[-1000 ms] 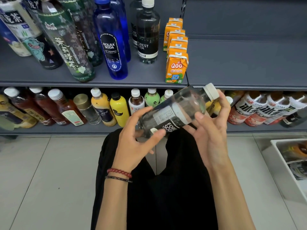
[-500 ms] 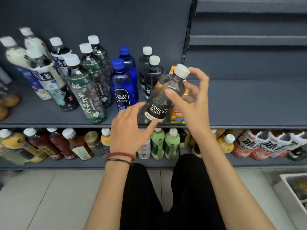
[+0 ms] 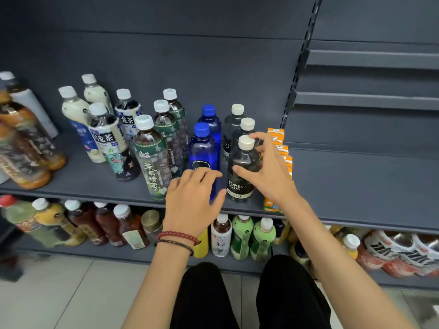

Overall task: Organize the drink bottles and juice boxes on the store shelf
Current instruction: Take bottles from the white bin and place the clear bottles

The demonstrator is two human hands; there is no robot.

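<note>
Forest Soda bottle (image 3: 240, 186), upright, in grip of right hand (image 3: 273, 176)

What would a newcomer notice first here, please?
The right hand grips a dark Forest Soda bottle standing upright at the front of the shelf, before two like it. The left hand is open in front of a blue bottle, and orange juice boxes line up right of the sodas.
</note>
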